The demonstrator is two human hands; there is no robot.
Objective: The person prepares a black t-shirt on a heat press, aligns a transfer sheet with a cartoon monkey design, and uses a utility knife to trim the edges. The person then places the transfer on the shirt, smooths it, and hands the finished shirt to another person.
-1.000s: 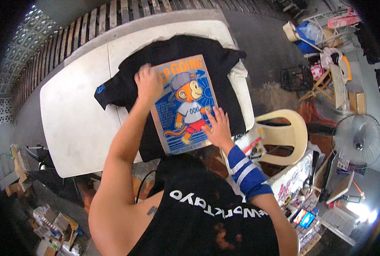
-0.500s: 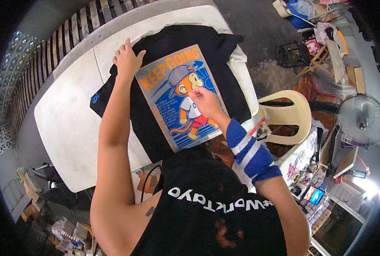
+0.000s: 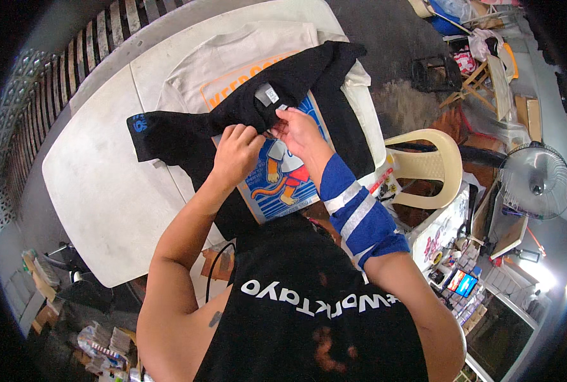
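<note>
A black T-shirt [image 3: 175, 137] lies on the white table, its collar end lifted and folded toward me. My left hand [image 3: 237, 153] has its fingers curled on the collar's edge. Beside it, my right hand [image 3: 298, 135] pinches the same collar next to a pale neck label [image 3: 267, 95]. Below the hands shows the lower part of a blue print [image 3: 290, 184] with a cartoon animal in red shorts; the fold and hands hide its upper part. Beneath the black shirt, a cream T-shirt [image 3: 232, 46] with orange lettering is uncovered at the far side.
The white folding table [image 3: 99, 191] extends to the left. A cream plastic chair [image 3: 433, 169] stands at its right side, with a standing fan [image 3: 535, 181] farther right. A lit screen [image 3: 463, 283] sits among small items at lower right.
Both hands have come together at the collar. The black T-shirt's far end has been lifted and folded toward me, covering the print's top and exposing the cream T-shirt.
</note>
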